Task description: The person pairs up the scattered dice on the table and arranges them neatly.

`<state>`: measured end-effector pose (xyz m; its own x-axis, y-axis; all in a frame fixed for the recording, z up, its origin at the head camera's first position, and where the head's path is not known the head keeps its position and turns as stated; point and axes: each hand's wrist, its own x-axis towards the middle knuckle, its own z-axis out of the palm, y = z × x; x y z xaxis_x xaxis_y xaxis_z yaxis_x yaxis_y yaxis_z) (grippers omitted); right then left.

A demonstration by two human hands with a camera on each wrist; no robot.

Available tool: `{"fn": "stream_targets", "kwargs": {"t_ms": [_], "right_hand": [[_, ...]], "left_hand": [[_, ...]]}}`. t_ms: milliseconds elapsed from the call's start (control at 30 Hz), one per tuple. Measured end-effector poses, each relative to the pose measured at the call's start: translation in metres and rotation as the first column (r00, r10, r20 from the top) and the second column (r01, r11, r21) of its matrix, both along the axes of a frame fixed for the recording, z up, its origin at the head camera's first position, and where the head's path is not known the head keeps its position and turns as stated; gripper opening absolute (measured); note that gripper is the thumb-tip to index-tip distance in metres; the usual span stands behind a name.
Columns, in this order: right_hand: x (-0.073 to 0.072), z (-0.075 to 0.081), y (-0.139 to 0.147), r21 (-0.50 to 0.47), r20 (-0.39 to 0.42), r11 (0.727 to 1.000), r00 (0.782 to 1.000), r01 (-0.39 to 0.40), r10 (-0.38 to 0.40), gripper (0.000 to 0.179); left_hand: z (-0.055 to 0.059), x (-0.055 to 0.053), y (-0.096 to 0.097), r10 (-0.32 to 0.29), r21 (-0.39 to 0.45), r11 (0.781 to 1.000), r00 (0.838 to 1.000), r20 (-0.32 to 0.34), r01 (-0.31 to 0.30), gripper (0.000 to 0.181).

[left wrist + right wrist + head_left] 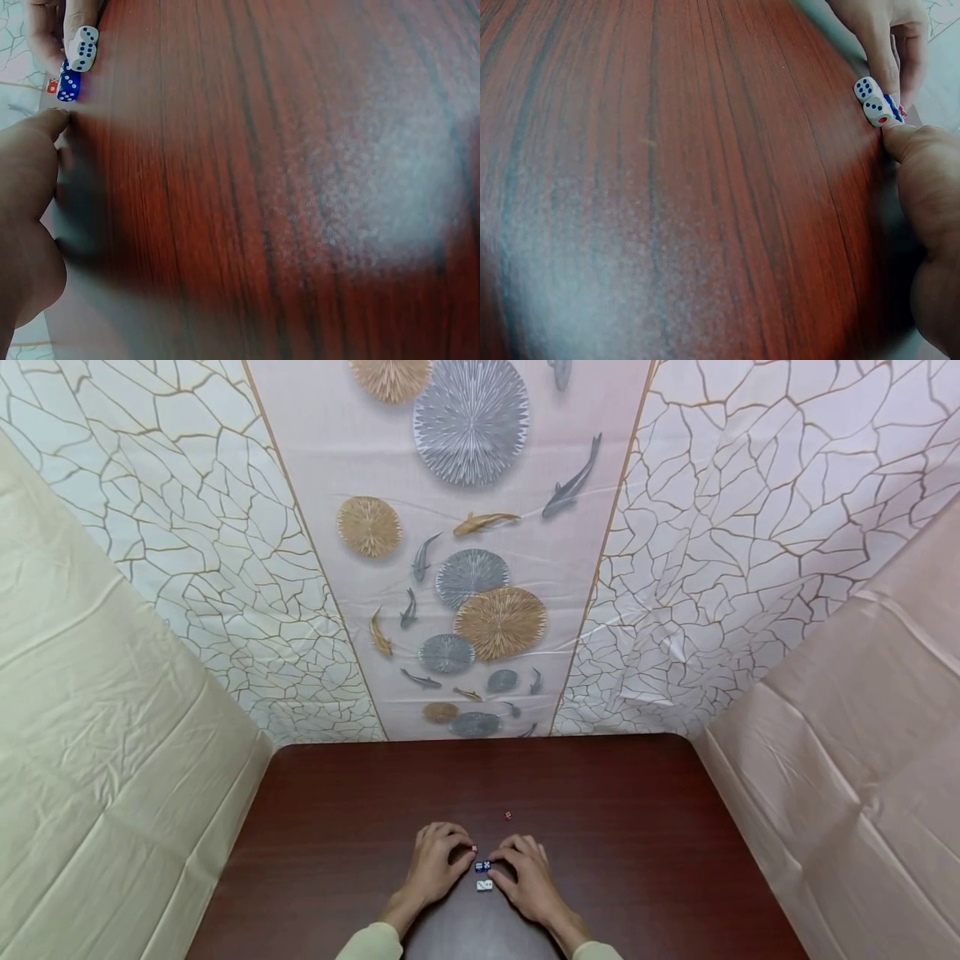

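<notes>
My left hand (pixel 437 866) has its thumb and forefinger at a small red die (pixel 474 848), seemingly pinching it; the contact is partly hidden. Two blue dice (pixel 482 866) sit side by side just nearer to me. Around the right one, the thumb and forefinger of my right hand (pixel 527 878) close from front and back. A pair of white dice (pixel 484 886) lies in front of the blue pair, side by side. In the right wrist view the white dice (pixel 874 101) partly cover the blue ones.
Another red die (pixel 508 816) lies farther back on the dark wooden table (pixel 337 793). Beige cloth walls (pixel 112 735) stand at both sides, and a patterned curtain (pixel 465 693) hangs behind the table's far edge.
</notes>
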<state>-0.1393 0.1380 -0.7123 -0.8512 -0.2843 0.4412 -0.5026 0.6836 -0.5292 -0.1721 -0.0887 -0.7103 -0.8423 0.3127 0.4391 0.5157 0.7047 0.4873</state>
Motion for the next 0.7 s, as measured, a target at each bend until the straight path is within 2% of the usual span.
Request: {"fn": "stream_targets", "kwargs": {"t_ms": [333,700], "right_hand": [[0.0007,0.0010,0.0000,0.000,0.045,1.000,0.999,0.000,0.000,0.022],[-0.0001,-0.0010,0.0000,-0.015,0.029,1.000,1.000,-0.004,0.004,0.023]], "left_hand": [[0.0005,0.0010,0.0016,-0.012,-0.009,1.000,1.000,0.018,0.012,0.012],[-0.0017,0.0000,-0.0001,-0.012,-0.007,1.000,0.999,0.050,0.013,0.011]]}}
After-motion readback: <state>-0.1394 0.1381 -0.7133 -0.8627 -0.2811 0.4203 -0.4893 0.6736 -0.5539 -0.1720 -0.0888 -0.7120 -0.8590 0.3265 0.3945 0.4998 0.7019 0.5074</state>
